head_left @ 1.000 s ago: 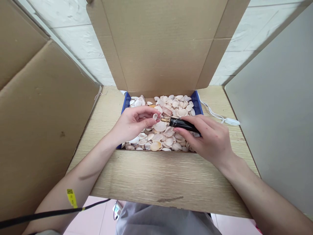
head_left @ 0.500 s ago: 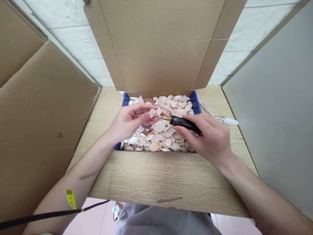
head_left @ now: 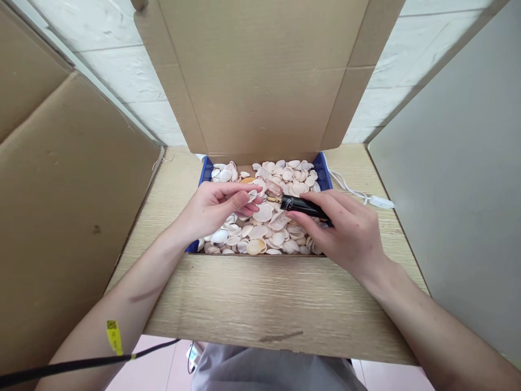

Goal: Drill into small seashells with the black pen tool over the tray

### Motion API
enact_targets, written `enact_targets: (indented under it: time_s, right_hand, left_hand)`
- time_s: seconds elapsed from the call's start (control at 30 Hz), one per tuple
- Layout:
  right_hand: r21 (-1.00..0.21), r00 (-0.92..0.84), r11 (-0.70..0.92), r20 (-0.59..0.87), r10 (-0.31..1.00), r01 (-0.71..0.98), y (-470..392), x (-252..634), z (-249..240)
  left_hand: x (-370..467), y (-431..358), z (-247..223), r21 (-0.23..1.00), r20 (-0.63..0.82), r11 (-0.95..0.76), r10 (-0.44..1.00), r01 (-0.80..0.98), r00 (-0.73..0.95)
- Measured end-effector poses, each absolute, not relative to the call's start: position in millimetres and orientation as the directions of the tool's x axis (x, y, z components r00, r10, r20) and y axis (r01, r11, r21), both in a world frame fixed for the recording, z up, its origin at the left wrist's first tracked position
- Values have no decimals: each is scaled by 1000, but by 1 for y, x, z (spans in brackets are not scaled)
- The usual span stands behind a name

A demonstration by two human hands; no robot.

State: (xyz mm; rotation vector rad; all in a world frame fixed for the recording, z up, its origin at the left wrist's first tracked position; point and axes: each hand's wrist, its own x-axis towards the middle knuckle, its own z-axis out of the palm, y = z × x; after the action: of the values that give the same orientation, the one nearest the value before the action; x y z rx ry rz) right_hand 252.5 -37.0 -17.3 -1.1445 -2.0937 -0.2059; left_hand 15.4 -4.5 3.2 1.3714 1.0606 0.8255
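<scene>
The left grip pinched a shell, the right grip was wrapped round a drill pointing toward that shell, and a box of loose shells lay beneath both.

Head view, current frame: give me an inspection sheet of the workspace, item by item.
Surface: wood-grain table, dark streak near its front edge.
Work things: black mini drill with brass chuck; small white seashell; open box of loose seashells.
Clutter: partly hidden white object below the table.
Grip: left hand pinches the small white seashell, right hand grasps the drill; bit contact too small to tell.
Cables: white cable right of the box; black cable with yellow tag, lower left.
Surroundings: cardboard panel left, grey panel right, white wall behind.
</scene>
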Motion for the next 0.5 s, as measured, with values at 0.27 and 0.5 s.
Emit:
enact_targets:
  time_s: [0.27, 0.5]
  right_hand:
    - [-97, -351, 619, 750, 560, 779, -35, 254, -15]
    - [-83, -341, 627, 780, 525, 775, -36, 254, -12]
  left_hand:
    - [13, -3, 3, 982, -154, 95, 901, 163, 405]
    - [12, -3, 3, 982, -191, 165, 874, 97, 448]
